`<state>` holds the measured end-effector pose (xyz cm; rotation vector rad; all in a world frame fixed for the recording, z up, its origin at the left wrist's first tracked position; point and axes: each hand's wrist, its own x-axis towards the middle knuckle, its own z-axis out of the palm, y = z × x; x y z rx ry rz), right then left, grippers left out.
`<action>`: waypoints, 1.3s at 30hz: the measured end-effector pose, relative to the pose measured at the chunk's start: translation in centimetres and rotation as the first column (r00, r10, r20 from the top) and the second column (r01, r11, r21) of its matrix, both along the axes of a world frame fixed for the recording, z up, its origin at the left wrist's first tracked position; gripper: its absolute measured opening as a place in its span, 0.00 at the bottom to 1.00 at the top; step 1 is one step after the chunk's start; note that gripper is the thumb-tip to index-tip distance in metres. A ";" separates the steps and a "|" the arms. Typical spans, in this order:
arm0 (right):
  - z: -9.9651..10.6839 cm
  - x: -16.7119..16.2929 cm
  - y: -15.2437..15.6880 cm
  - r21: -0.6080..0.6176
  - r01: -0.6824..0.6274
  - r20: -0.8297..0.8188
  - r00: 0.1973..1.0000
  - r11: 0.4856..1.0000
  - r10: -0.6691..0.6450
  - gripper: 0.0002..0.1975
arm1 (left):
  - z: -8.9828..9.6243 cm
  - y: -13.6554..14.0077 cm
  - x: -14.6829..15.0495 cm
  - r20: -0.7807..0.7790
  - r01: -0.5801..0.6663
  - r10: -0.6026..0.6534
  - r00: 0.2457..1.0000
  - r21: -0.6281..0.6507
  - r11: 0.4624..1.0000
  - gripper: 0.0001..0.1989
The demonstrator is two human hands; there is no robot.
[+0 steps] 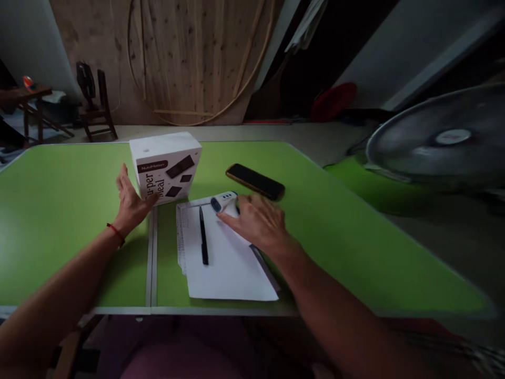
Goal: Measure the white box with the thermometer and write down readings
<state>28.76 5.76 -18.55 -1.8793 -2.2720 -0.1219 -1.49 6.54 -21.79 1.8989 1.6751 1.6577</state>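
My left hand point(132, 202) is at the left side of a white box point(168, 158) marked NutriMotion, which stands upright on the green table point(79, 210). Its fingers are spread, and the thumb reaches across the lower front corner of the box. A white and blue handheld thermometer point(224, 200) is in my right hand point(258, 218), thumb and fingers around it, above the top of some paper sheets point(232, 268). Part of the thermometer is hidden by that hand. A black pen point(203, 237) lies on the sheets, left of my right hand.
Beyond my right hand lies a dark smartphone point(255, 180). A large fan point(437, 137) stands off the table's right side. At the back are a small wooden chair point(98, 113), a wooden board point(197, 58) and a red round object point(335, 100).
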 end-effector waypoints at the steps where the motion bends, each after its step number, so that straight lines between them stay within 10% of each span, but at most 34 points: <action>1: -0.2 0.0 -0.1 0.103 -0.047 -0.013 0.999 0.994 0.049 0.23 | 0.3 -0.3 0.4 -0.070 -0.056 0.062 0.996 0.086 0.995 0.60; 4: -1.0 -0.7 -0.8 0.265 -0.258 -0.089 0.953 0.929 0.290 0.16 | 1.3 -1.6 2.3 -0.238 -0.020 0.102 0.966 0.325 0.946 0.59; 8: -2.4 -2.2 -1.9 0.083 -0.442 -0.161 0.879 0.893 0.449 0.15 | 2.2 -3.7 5.0 -0.388 0.175 -0.017 0.921 0.376 0.910 0.53; 12: -2.8 -2.4 -1.9 -0.058 -0.404 -0.198 0.901 0.913 0.386 0.18 | 2.0 -5.2 6.0 -0.573 0.451 -0.392 0.719 -0.044 0.891 0.47; 18: -2.3 -2.0 -1.5 -0.130 -0.390 -0.362 0.875 0.912 0.322 0.19 | 1.6 -6.5 6.6 -0.538 0.576 -0.746 0.391 -0.490 0.655 0.34; 26: -2.8 -1.9 -1.0 0.082 -0.441 -0.744 0.570 0.894 0.350 0.21 | 1.6 -7.5 7.5 -0.524 0.567 -0.766 0.372 -0.525 0.635 0.36; 39: -1.8 0.1 1.1 0.064 -0.308 -0.958 0.246 0.949 0.145 0.30 | 1.0 -8.5 8.2 -0.511 0.479 -0.770 0.382 -0.603 0.638 0.41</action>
